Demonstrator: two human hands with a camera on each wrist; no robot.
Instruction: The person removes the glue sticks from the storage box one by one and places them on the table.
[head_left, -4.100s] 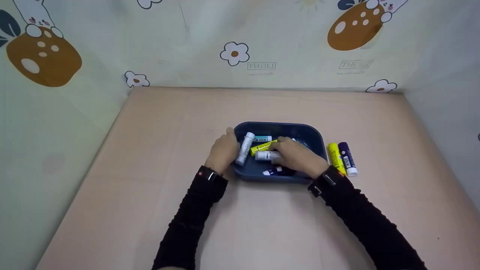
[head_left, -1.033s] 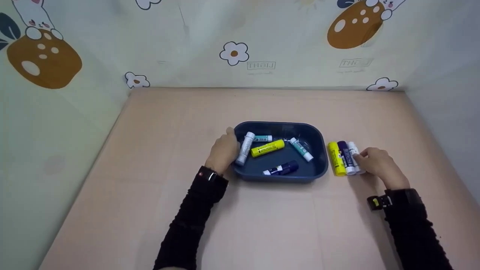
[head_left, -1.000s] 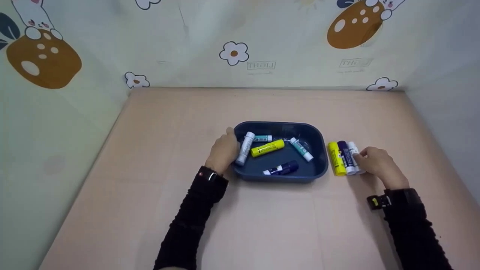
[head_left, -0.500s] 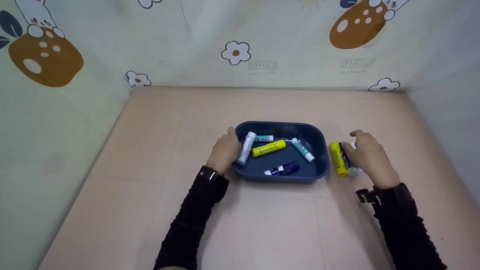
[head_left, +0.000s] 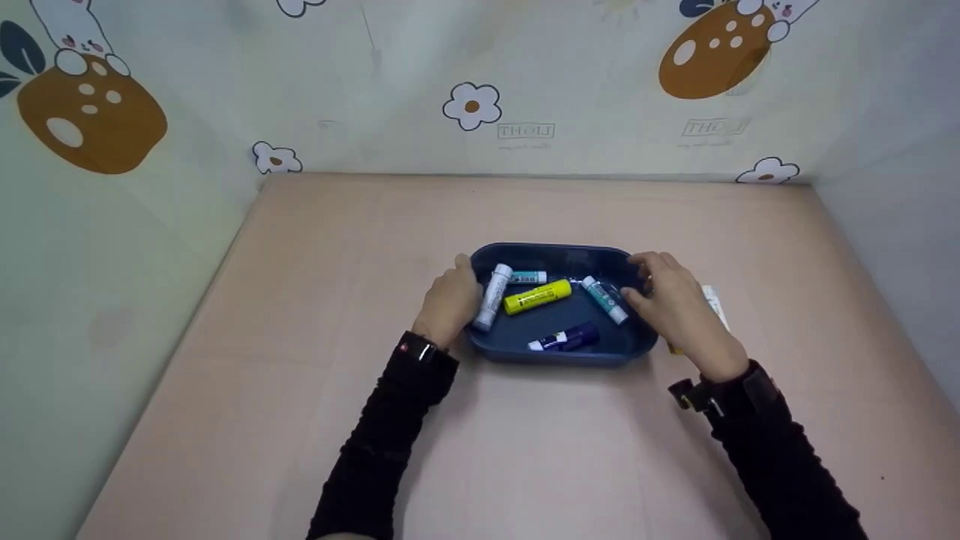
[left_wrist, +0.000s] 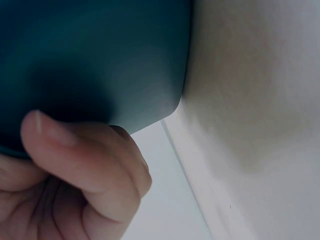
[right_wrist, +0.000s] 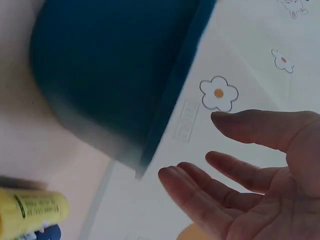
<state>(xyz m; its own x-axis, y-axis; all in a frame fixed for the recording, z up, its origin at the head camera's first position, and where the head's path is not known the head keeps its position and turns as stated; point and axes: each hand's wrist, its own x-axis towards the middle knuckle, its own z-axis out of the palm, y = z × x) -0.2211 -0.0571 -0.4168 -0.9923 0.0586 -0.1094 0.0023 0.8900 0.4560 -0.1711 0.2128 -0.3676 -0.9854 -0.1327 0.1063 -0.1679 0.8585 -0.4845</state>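
Note:
My left hand grips the left rim of a dark blue plastic bin; the left wrist view has thumb and curled fingers against its wall. Over the bin's right rim hovers my right hand, fingers spread and nothing in them. Inside lie a yellow glue stick, a dark blue one and two teal-and-white ones. A white glue stick leans on the left wall. Right of the bin, a white glue stick and a yellow glue stick are partly hidden by my right hand in the head view.
Beside the outer yellow stick, a dark blue glue stick shows in the right wrist view. The pale wooden table meets a flower-printed backdrop behind and at the sides.
The right hand took a white glue stick out of the bin, laid it beside the yellow and dark blue ones, let go, and moved left over the bin's right rim. The left hand stayed.

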